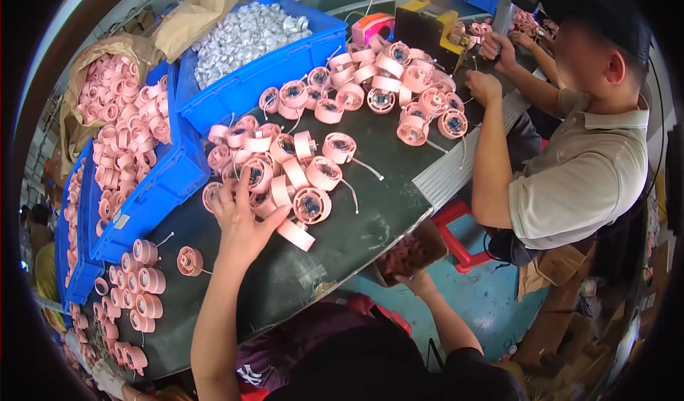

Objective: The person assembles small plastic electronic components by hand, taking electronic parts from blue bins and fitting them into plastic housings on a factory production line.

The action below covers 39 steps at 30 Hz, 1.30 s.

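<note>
Left hand: the left hand (pixel 246 223) reaches over the near pile of pink rings (pixel 293 173), with thumb and fingers spread and fingertips among the pieces. I cannot tell if it already grasps one.
Right hand: the right hand (pixel 420 285) is below the table edge, at a cardboard box (pixel 436 243). Its fingertips are at the rim, partly hidden, so I cannot tell if they clasp anything.
Near pile: the rings lie loosely on the dark green table (pixel 342 241), turned in many directions. Several show a circuit board inside and a white wire trailing out.
Left group: more rings (pixel 151 280) stand close together, roughly in rows; one single ring (pixel 190 261) lies apart, between them and the hand.
Box: it has already some pinkish pieces inside, too dim to count.
Blue bins: one blue bin (pixel 153 194) is heaped with pink rings, another bin (pixel 242 91) with silvery pieces (pixel 249 38).
Co-worker: a person in a light shirt (pixel 577 180) sits at right, near the far pile (pixel 385 80).
Progress: by my judgement, the handling is only partway; both loose piles remain large and unsorted.
</note>
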### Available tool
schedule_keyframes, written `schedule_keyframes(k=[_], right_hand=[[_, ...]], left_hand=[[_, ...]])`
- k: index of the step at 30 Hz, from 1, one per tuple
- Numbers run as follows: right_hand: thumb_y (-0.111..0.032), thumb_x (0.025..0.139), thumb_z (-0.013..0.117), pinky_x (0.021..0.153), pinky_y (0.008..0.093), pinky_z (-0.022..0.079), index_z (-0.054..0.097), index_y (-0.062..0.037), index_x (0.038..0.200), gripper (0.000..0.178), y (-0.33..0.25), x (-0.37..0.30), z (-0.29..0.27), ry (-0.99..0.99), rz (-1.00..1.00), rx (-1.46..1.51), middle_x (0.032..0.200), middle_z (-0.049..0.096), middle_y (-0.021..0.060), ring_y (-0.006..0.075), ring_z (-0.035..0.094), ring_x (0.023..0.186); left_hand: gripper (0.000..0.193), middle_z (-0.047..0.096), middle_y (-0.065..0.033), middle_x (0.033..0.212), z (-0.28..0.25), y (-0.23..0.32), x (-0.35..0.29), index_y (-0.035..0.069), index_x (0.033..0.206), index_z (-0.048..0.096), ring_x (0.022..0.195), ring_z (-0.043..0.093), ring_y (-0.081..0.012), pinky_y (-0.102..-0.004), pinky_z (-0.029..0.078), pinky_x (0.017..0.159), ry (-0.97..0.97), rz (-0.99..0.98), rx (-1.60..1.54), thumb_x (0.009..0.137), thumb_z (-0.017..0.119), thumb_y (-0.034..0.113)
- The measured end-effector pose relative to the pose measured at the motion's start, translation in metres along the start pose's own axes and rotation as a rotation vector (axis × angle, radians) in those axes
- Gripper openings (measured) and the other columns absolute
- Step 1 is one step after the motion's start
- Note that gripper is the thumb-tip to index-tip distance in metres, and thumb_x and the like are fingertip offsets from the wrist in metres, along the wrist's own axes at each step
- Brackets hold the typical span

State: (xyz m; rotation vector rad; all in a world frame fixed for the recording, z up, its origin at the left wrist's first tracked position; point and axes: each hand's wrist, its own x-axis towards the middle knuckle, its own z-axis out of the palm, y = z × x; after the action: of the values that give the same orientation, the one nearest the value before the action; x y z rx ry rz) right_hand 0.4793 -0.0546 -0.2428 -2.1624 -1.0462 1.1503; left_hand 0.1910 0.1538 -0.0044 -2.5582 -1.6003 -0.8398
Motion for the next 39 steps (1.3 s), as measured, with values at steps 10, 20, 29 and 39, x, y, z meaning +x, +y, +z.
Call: schedule_keyframes(k=[10,20,29,39], right_hand=[[-0.042,0.067,0.074,0.044,0.0468,0.055,0.040,-0.0212,0.127,0.072,0.119,0.111,0.106,0.368,0.738,0.773,0.114,0.055,0.0136,0.0426,0.062,0.076],[-0.027,0.088,0.050,0.051,0.0364,0.055,0.053,-0.0214,0.116,0.029,0.289,0.094,0.160,0.253,0.062,0.195,0.098,0.063,0.0091,0.0231,0.066,0.073],[-0.041,0.088,0.048,0.058,0.0386,0.054,0.056,-0.0125,0.109,0.036,0.196,0.048,0.097,-0.185,0.544,0.379,0.099,0.063,0.0105,0.0224,0.065,0.078],[-0.025,0.082,0.065,0.072,0.0336,0.050,0.056,0.0035,0.103,0.036,-0.260,-0.064,-0.112,0.306,-0.774,0.222,0.098,0.062,0.0148,0.0212,0.062,0.086]], left_hand=[[0.101,0.031,-0.0165,0.137,-0.001,0.057,-0.015,0.013,0.136,0.034,0.121,0.030,-0.0383,-0.0519,0.026,0.098,-0.076,0.170,-0.007,0.052,0.081,0.041],[0.086,0.036,-0.0154,0.124,0.030,0.097,0.013,0.016,0.129,0.041,0.111,0.034,-0.0364,-0.0546,0.028,0.094,0.042,0.008,0.057,0.056,0.079,0.039],[0.099,0.026,-0.0160,0.138,0.010,0.089,-0.006,0.015,0.134,0.035,0.121,0.028,-0.0407,-0.0561,0.029,0.094,0.076,0.138,0.024,0.053,0.080,0.048],[0.094,0.038,-0.0190,0.117,0.011,0.056,0.001,0.015,0.126,0.044,0.107,0.037,-0.0401,-0.0496,0.041,0.088,-0.015,0.099,-0.057,0.047,0.083,0.045]])
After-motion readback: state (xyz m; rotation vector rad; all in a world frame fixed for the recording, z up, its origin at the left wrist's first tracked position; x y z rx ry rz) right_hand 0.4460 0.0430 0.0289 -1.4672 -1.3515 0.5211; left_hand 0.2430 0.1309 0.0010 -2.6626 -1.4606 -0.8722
